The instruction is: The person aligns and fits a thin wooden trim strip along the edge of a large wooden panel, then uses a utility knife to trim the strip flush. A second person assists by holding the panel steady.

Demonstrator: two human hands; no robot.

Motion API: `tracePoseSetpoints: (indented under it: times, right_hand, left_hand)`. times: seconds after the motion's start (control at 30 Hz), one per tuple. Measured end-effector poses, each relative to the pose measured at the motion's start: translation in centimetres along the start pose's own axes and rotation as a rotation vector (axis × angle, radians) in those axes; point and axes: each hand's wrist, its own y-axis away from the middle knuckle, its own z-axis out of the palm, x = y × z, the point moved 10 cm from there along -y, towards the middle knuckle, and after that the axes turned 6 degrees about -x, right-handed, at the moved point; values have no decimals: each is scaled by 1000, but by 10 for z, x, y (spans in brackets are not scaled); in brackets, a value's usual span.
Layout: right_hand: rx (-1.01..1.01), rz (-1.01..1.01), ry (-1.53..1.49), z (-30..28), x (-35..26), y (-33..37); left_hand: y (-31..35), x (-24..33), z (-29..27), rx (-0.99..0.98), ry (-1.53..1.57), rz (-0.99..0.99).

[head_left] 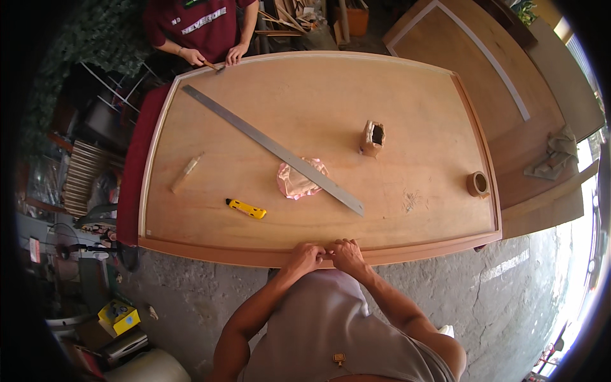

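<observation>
My left hand and my right hand meet at the near edge of a large framed wooden panel. Both have curled fingers, close together over the brown edge strip. Whatever is pinched between them is too small and covered to make out. Beyond my hands, a long steel ruler lies diagonally across the panel, over part of a round pinkish plastic wrapping. Left of that is a yellow utility knife. A scatter of small nails lies to the right.
Also on the panel are a brown paper-wrapped box, a roll of brown tape and a slim pale tube. Across it, a co-worker's hands work at the far-left corner with a hammer. More boards stand at right.
</observation>
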Motion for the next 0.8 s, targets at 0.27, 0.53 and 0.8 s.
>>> tracePoseSetpoints:
  times: [0.27,0.53,0.8]
  right_hand:
    - [127,53,271,34,30,7]
    - [230,-7,16,-12,8,24]
    - [160,-39,136,-5,-2,27]
  left_hand:
    - [-15,-43,56,-173,8,-122]
    - [-8,5,9,-60,-47,-41]
    - [0,24,7,9,-122,119]
